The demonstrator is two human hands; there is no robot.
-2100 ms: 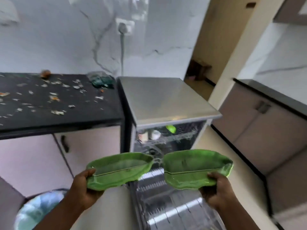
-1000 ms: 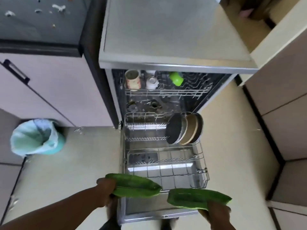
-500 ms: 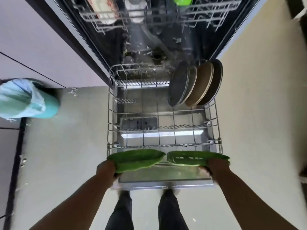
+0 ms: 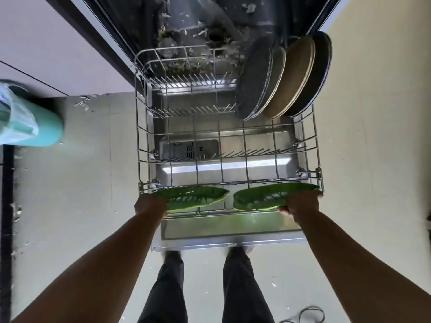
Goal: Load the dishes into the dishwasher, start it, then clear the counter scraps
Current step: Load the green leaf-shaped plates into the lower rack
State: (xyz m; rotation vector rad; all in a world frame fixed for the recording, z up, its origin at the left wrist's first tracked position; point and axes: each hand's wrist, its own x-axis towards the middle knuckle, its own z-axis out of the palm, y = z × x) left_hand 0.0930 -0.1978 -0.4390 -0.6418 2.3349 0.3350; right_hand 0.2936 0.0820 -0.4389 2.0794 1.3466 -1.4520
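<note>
1. The grip: the left hand (image 4: 151, 205) holds the outer end of one green leaf-shaped dish (image 4: 194, 198) with its fingers curled round the edge, and the right hand (image 4: 302, 205) holds the outer end of a second green dish (image 4: 268, 197) in the same way
2. Both dishes sit low at the front row of the pulled-out lower rack (image 4: 318, 145), side by side with a small gap between their tips; the rack wires show in front of them, so they look to be partly down among the prongs, though whether they are seated I cannot tell
3. Done so far, by my reading: four round plates (image 4: 279, 78) stand on edge at the far right of the rack
4. Left to do: let go of these two dishes, load anything else, push the rack in, lift the door (image 4: 228, 231), start the machine, then clear the surface scraps; the surface is out of view here
5. Room: the middle rows and the far left of the rack are bare
6. Edges: the front rail of the rack lies right by both hands, and the open door juts out just ahead of the feet
7. A green bin (image 4: 30, 122) stands well off to the left on the floor
</note>
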